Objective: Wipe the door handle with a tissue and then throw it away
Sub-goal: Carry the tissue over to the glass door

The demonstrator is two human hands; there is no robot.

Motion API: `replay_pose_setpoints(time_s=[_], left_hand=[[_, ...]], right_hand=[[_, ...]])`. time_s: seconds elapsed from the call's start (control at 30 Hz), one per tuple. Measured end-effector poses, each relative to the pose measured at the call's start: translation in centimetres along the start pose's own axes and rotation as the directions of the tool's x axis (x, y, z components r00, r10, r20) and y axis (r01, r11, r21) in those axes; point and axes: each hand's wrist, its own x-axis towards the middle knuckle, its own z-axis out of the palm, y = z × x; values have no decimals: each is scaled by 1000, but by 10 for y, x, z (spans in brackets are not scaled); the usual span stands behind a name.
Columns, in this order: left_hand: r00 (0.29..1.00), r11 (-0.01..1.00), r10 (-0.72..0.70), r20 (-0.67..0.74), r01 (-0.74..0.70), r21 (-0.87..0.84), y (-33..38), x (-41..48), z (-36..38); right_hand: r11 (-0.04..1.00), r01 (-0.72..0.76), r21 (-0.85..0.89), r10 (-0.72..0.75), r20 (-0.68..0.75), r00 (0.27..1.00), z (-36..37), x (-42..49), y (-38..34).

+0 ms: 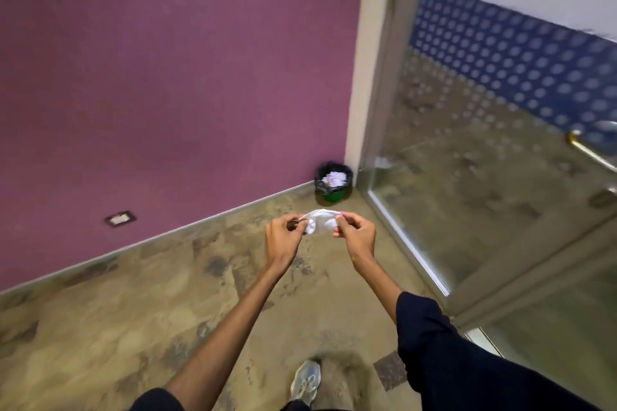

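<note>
A crumpled white tissue (320,222) is stretched between both my hands in the middle of the view. My left hand (283,237) pinches its left end and my right hand (357,233) pinches its right end, both arms reaching forward. The metal door handle (592,152) shows at the right edge on the glass door (484,160), well to the right of my hands. A small green bin (334,182) with a black liner stands in the corner beyond my hands, with crumpled paper inside.
A purple wall (167,77) runs along the left with a wall socket (120,218) low down. The floor (117,327) is mottled brown. The glass door has a dotted blue band and a metal frame. My shoe (305,380) shows at the bottom.
</note>
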Motion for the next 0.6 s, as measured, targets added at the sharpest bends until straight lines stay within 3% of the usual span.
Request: replay_pose_setpoints(time_s=[0.23, 0.6], left_hand=[[944, 987, 157, 291, -143, -69, 41, 60, 85], [725, 922, 388, 570, -304, -240, 113, 72, 196]], right_hand=[[998, 27, 64, -4, -330, 944, -63, 44, -21], [982, 139, 126, -11, -700, 714, -148, 51, -46]])
